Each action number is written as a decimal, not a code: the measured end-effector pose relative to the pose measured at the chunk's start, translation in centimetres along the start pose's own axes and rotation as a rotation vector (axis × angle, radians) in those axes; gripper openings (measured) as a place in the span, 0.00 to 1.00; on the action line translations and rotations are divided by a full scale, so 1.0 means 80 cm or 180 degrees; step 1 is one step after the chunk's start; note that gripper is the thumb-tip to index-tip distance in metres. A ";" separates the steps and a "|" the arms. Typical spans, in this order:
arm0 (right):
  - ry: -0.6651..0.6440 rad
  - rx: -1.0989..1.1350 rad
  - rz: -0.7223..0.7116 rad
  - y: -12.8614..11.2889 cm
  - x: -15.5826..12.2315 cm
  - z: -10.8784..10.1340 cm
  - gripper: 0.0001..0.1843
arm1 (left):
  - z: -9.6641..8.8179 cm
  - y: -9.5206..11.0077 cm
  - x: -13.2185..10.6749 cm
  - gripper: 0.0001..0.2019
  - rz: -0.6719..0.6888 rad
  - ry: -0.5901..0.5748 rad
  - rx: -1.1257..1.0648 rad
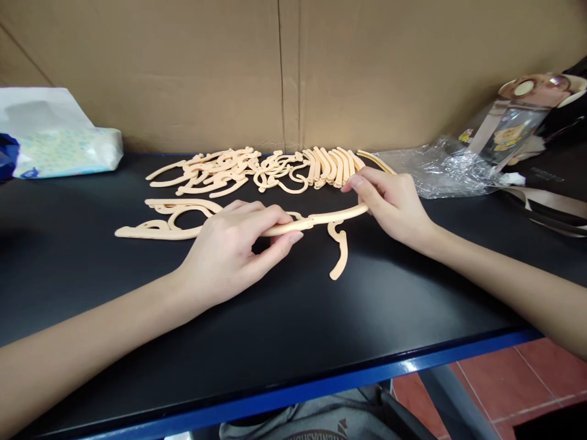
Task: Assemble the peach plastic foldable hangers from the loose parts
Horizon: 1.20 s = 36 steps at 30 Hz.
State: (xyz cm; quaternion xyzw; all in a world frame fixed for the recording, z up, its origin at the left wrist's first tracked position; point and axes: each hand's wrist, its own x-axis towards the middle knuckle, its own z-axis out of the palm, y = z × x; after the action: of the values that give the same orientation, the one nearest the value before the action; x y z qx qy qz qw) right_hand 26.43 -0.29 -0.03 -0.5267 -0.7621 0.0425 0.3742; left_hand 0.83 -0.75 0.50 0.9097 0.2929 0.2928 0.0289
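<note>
My left hand [232, 250] is closed with thumb and fingers around a peach plastic hanger arm [287, 228]. Between the fingertips of my right hand [395, 205] is the outer end of a second hanger arm [338, 215]. The two arms meet end to end in front of me; whether they are locked together I cannot tell. Just below them on the table lies a small curved peach piece [340, 253], its upper end close to the second arm. Left of my left hand rest folded peach hangers [151, 232], partly hidden behind it.
Behind my hands lie a heap of hooked peach pieces [220, 168] and a row of curved arms [330, 166]. Wipes [68, 150] stand at the left. Crumpled clear plastic [431, 168] and a bottle [513, 125] are at the right. A cardboard wall [183, 73] closes off the back.
</note>
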 end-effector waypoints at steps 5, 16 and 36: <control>-0.0029 0.0614 0.0306 0.002 0.004 0.002 0.26 | -0.001 0.000 -0.001 0.10 0.0003 -0.0005 -0.0025; 0.0247 0.2453 0.1440 0.022 0.021 0.002 0.26 | 0.005 -0.009 -0.003 0.09 0.0352 -0.0075 0.0240; -0.0694 -0.0472 -0.1093 -0.022 -0.010 -0.003 0.16 | 0.002 -0.007 0.000 0.10 0.0052 -0.0051 0.0207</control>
State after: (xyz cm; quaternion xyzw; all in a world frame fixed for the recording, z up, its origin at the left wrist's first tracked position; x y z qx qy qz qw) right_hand 25.37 -1.79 0.55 -0.4074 -0.8777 -0.0214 0.2515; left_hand 0.64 -0.25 0.23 0.9149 0.2946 0.2761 -0.0006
